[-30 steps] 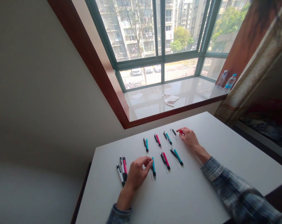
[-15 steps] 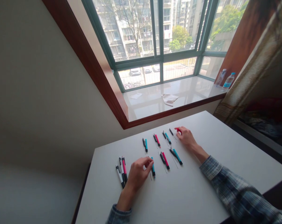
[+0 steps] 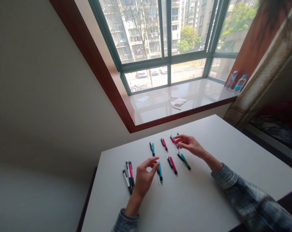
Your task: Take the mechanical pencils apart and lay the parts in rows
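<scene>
1. Three whole pens lie close to the table's left edge.
2. Left hand: thumb and forefinger curled, nearly pinched, just beside the teal barrel. Whether it grips anything, cannot tell.
3. Right hand: fingertips pinch the red barrel at the back row.
4. White tabletop runs wide to the right and near edges.

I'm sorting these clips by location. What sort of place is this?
Most likely a room in a flat: a white table stands by a bay window that looks out on apartment blocks, with a curtain at the right and water bottles on the stone sill.
</scene>
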